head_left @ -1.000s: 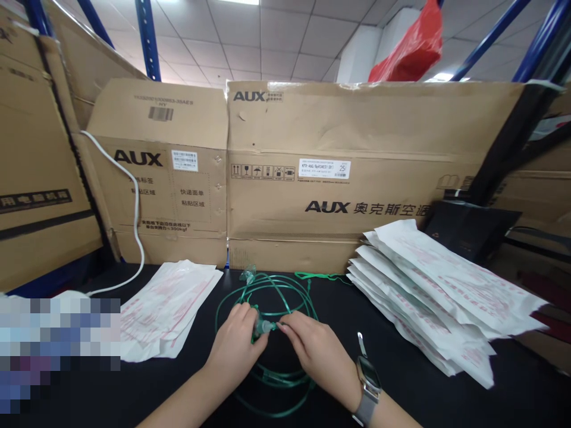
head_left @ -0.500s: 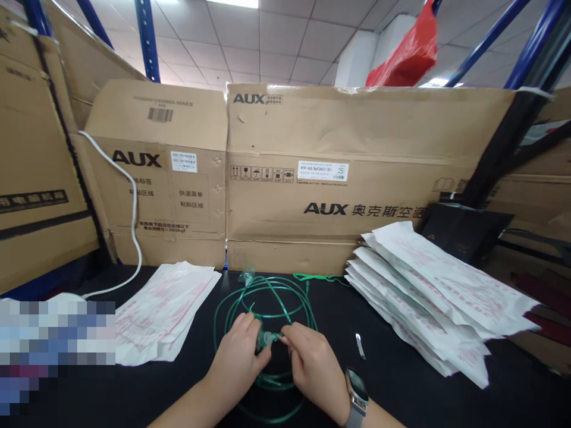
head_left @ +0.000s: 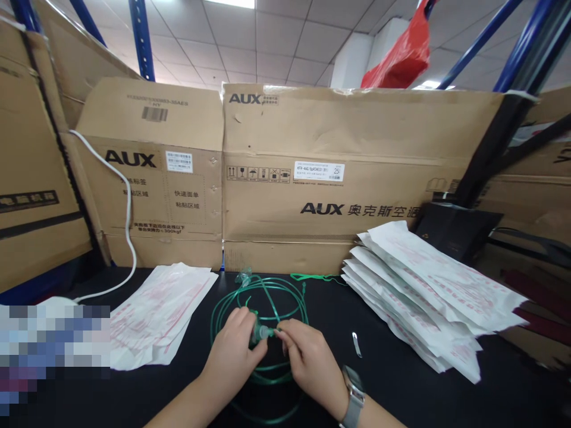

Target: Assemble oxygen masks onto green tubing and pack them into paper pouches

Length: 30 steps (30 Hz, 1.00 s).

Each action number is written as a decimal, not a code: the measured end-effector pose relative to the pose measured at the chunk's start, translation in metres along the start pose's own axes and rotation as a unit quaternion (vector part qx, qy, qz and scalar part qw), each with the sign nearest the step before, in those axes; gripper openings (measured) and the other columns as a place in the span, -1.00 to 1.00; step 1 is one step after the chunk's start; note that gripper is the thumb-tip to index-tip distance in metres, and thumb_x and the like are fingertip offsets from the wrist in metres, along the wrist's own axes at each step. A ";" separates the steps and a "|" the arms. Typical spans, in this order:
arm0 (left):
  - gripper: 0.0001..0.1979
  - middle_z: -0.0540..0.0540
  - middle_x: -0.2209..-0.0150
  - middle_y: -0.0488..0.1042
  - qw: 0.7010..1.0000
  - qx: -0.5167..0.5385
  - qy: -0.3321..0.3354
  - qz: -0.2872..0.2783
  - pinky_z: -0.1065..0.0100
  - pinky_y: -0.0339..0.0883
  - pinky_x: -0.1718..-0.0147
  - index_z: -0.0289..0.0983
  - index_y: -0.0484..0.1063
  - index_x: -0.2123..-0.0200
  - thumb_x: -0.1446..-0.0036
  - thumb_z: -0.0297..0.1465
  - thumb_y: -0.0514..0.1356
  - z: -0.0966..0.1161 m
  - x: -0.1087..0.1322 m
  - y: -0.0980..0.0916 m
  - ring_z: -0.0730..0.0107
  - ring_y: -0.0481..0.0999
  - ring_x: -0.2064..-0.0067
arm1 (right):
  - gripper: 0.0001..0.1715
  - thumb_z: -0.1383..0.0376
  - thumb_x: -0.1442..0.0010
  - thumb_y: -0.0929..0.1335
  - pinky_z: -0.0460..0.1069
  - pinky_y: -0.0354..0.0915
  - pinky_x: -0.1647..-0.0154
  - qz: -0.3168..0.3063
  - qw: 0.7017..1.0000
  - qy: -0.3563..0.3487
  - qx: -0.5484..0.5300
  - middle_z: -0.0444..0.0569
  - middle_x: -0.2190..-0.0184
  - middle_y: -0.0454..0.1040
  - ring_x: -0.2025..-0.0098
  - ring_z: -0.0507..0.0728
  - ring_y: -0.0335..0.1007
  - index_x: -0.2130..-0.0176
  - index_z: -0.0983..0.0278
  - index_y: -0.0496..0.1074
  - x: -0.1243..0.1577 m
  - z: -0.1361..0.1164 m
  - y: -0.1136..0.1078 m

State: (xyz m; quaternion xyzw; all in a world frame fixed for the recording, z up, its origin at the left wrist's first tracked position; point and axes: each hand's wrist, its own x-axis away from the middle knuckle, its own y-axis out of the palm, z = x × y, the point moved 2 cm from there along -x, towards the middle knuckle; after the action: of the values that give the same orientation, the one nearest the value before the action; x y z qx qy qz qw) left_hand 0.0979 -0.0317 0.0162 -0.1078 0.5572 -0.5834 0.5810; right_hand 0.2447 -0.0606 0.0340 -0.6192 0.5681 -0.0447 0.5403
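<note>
Closed around a clear plastic fitting, the left hand meets the right hand, which pinches the green tip, amid coiled green tubing on a black table. Work at that joint seems underway; the next move likely calls for steady fingers. Cardboard behind reads “AUX 奥克斯空调”; its white label, “KFR-46G” and “25.”

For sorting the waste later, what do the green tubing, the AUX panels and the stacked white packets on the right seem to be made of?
Green tubing: probably soft plastic; glossy, translucent, bending in smooth loops.
AUX panels: most likely cardboard; matte brown, with fold creases.
White packets: paper or plastic film, I can't tell which; fairly matte, wrinkled, with reddish print.
</note>
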 end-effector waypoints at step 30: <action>-0.86 0.04 0.41 0.48 0.576 0.734 -0.332 0.138 0.54 0.31 0.49 -0.26 0.44 0.35 0.06 -0.43 0.27 -0.043 -0.027 -0.025 0.55 0.46 0.42 | -0.80 0.28 -0.18 0.24 -0.04 0.23 0.29 0.116 0.986 0.039 -0.116 -0.04 0.44 0.39 0.35 0.09 0.32 0.33 0.25 0.43 -0.011 0.023 -0.019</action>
State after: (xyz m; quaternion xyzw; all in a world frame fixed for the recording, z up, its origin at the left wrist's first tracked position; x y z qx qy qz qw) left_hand 0.0587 0.0047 0.0342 0.2473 -0.2855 -0.6291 0.6794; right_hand 0.2683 -0.0422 0.0444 -0.6052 0.6582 0.0604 0.4436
